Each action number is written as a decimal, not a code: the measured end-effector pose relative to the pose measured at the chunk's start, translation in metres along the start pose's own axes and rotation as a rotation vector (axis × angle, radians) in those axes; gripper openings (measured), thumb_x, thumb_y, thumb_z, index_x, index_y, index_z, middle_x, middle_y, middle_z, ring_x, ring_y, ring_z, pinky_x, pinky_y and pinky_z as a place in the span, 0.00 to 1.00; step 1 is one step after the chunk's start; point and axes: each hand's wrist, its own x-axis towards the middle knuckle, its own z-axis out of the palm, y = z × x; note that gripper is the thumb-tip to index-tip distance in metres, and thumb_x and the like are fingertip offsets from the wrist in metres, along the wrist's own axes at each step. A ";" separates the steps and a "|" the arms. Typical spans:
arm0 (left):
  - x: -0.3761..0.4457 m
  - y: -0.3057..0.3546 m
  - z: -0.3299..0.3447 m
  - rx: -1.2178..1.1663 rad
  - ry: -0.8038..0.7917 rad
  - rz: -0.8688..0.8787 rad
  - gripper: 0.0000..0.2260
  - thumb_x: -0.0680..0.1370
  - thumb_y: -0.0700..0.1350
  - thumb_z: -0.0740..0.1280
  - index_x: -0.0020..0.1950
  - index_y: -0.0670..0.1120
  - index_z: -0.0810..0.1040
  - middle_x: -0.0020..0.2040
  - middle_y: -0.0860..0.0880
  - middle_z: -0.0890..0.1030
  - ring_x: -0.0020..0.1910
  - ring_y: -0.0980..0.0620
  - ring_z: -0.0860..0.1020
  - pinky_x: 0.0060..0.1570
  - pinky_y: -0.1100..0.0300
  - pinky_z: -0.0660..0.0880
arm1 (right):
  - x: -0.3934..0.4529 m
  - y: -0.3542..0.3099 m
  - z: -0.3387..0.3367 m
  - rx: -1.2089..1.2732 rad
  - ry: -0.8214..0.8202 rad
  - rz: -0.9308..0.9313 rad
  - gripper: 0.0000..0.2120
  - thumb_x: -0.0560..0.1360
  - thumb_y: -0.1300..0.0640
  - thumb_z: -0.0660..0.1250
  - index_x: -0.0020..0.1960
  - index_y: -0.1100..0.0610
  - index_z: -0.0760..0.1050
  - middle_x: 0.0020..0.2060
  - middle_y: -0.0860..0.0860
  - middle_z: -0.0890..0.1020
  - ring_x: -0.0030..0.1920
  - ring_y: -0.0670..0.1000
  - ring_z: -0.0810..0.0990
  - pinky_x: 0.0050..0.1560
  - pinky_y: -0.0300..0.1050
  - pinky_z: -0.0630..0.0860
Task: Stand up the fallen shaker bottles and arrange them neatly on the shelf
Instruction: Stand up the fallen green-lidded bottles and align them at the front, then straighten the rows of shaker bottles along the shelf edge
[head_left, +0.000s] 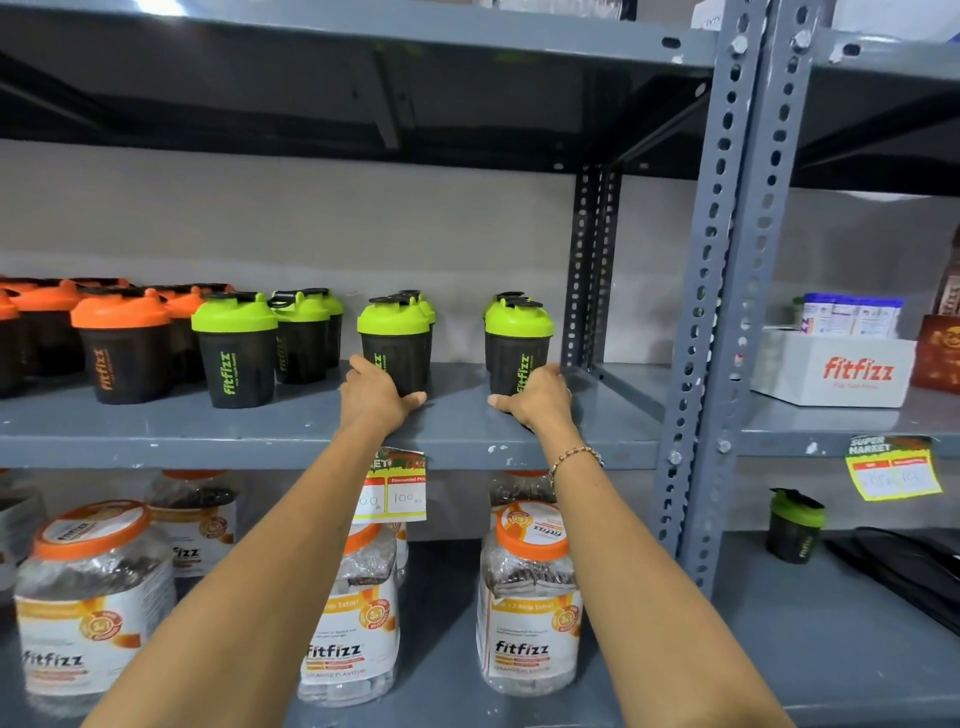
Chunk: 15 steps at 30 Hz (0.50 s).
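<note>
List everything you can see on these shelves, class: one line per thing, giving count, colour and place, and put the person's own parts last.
green-lidded shakers: several, black, middle shelf centre, upright
orange-lidded shakers: several, black, middle shelf left
lone shaker: one, green lid, lower right shelf
jars: several, clear, orange lids, bottom shelf
white box: one, right shelf
price tags: two, shelf edges
left hand: grips shaker base
right hand: grips shaker base, bracelet on wrist

Both arms are stretched forward and up, roughly parallel, elbows nearly straight. The left hand is seen from the back, fingers curled forward, thumb stuck out to the right. The right hand mirrors it, thumb poked out to the left. A beaded bracelet is worn on the right wrist.
</note>
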 end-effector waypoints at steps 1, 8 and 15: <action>-0.002 0.000 -0.002 -0.018 0.001 0.006 0.37 0.71 0.50 0.74 0.68 0.35 0.58 0.67 0.35 0.68 0.66 0.36 0.68 0.64 0.46 0.67 | -0.002 0.000 -0.001 0.015 -0.001 0.010 0.42 0.65 0.50 0.78 0.68 0.69 0.61 0.65 0.63 0.71 0.66 0.62 0.71 0.65 0.53 0.71; -0.011 -0.043 -0.039 -0.076 0.279 0.220 0.15 0.78 0.47 0.65 0.61 0.39 0.74 0.56 0.41 0.80 0.56 0.43 0.77 0.55 0.51 0.72 | -0.054 -0.018 0.016 0.206 0.442 -0.228 0.06 0.72 0.67 0.67 0.49 0.62 0.75 0.50 0.58 0.79 0.54 0.59 0.78 0.53 0.45 0.70; 0.023 -0.123 -0.111 -0.063 0.485 0.290 0.08 0.76 0.42 0.65 0.53 0.40 0.77 0.50 0.40 0.78 0.51 0.41 0.76 0.53 0.52 0.69 | -0.090 -0.117 0.095 0.282 0.082 -0.352 0.06 0.72 0.65 0.66 0.49 0.62 0.78 0.39 0.57 0.83 0.49 0.57 0.81 0.51 0.43 0.73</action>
